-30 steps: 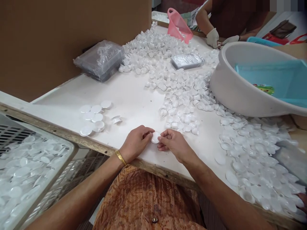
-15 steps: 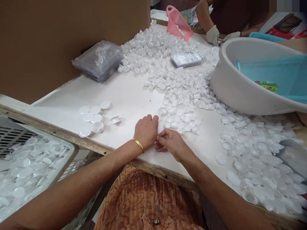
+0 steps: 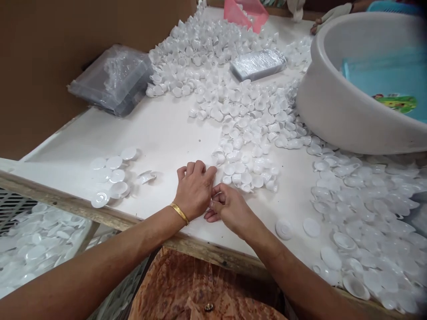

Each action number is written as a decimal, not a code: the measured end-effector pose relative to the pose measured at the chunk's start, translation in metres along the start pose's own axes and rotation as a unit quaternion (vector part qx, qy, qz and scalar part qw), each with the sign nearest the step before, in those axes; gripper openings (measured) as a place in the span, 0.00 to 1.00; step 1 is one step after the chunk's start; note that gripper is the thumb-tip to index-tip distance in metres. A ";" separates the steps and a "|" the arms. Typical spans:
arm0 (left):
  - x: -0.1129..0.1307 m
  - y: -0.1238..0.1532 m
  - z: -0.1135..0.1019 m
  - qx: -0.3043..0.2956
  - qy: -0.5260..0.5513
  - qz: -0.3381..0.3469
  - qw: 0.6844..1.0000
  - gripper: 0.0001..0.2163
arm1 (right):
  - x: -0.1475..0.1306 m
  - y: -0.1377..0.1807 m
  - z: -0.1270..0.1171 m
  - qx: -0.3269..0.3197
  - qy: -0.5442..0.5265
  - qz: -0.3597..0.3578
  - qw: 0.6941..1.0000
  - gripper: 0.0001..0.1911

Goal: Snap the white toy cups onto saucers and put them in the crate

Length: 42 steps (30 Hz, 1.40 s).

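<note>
My left hand, with a gold bangle at the wrist, rests knuckles-up on the white table near its front edge, fingers curled down and pressed together. My right hand is right beside it, touching it, with fingertips pinched toward the left palm. Whatever sits between the two hands is hidden. Just beyond my fingertips begins a big heap of small white plastic caps. To the left lies a small group of flat white lids and one tipped cap.
A large white basin holding a blue basket stands at the right. Two plastic-wrapped packs lie further back, with a pink scoop beyond. A crate of lids sits lower left. Another person's gloved hand works far right.
The white lid seen between my fingertips a second ago is now covered: my left hand moved right and forward over it, against my right hand. The view has dipped downward.
</note>
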State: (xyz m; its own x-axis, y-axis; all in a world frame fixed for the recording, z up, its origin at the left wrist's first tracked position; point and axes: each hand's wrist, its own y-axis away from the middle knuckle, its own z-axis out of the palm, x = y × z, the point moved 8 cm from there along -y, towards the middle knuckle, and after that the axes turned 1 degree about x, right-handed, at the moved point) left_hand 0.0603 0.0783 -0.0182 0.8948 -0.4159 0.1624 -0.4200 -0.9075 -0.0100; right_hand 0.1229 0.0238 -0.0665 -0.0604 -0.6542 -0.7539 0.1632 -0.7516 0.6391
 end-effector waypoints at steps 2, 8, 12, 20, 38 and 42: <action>-0.001 0.001 -0.001 0.010 0.010 -0.014 1.000 0.13 | 0.001 0.000 0.000 0.000 0.008 0.004 1.000 0.07; -0.005 0.008 -0.006 0.027 0.134 -0.031 0.990 0.16 | -0.010 0.013 0.000 0.018 0.065 -0.145 0.987 0.02; -0.024 0.022 -0.025 0.042 0.422 -0.090 0.901 0.21 | -0.043 0.050 0.000 0.125 0.232 -0.410 0.873 0.04; -0.031 0.057 -0.043 0.002 0.545 -0.113 0.831 0.19 | -0.052 0.094 0.023 0.209 0.463 -0.612 0.606 0.13; -0.014 0.071 -0.051 0.030 0.357 0.043 0.933 0.10 | -0.052 0.073 0.014 0.134 0.315 -0.529 0.777 0.15; -0.014 0.075 -0.047 -0.009 0.323 0.045 0.945 0.09 | -0.051 0.068 0.019 0.057 0.265 -0.481 0.834 0.09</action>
State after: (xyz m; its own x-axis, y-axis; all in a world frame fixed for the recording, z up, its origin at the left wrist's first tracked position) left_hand 0.0087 0.0193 0.0256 0.5776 -0.3634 0.7309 -0.4986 -0.8660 -0.0366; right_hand 0.1179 0.0048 0.0187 0.3386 0.3628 -0.8682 0.1942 -0.9297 -0.3128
